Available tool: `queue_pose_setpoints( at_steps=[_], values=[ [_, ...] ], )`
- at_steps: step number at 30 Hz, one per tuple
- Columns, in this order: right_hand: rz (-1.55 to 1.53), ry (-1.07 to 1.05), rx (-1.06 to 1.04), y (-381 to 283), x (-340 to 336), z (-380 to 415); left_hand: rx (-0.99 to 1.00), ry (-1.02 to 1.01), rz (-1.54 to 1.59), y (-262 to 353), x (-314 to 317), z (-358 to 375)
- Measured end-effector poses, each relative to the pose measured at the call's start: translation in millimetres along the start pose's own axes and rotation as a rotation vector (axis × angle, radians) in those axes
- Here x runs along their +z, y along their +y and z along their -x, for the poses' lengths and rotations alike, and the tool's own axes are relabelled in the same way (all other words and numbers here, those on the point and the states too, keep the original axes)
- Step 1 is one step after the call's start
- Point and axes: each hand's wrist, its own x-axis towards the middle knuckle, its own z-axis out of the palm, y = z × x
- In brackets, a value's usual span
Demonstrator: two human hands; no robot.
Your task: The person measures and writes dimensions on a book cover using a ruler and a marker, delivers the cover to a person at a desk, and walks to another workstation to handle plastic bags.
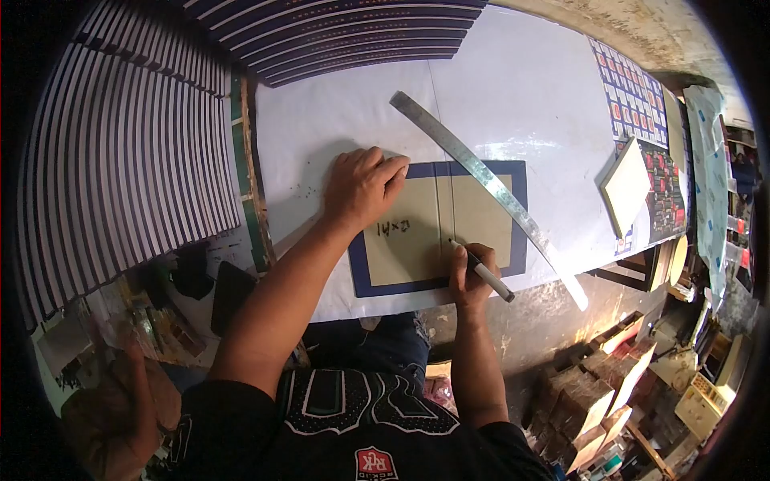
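A tan cardboard sheet (417, 240) lies on a dark blue piece (520, 192) on the white table (513, 88). My left hand (362, 188) presses flat on the sheet's upper left corner, fingers closed together. My right hand (472, 276) grips a pen (491, 276) with its tip on the cardboard near the lower middle. Handwritten marks sit under my left hand. A long metal ruler (489, 186) lies diagonally across the sheet's right part.
Fanned stacks of dark blue and white striped sheets (128, 160) fill the left and top. A small board (626, 186) and printed sheets (634, 96) lie at the right. Stacked blocks (593, 401) and clutter sit on the floor below the table edge.
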Motion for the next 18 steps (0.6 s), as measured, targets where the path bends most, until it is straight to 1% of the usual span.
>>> queue_pose_setpoints(
  at_steps=[6,12,15,18],
  values=[
    [0.002,-0.001,0.021,3.5,0.1,2.2,0.000,0.001,-0.004,-0.3,1.1,0.8],
    [0.021,0.001,-0.031,4.4,-0.7,0.6,0.016,0.055,0.041,0.2,2.5,-1.2],
    [0.002,-0.023,0.005,5.0,0.4,0.5,0.028,0.085,0.027,0.9,-1.0,-3.2],
    [-0.003,-0.032,-0.030,4.6,-3.9,1.3,0.034,0.060,0.033,1.0,0.7,-1.3]
  ],
)
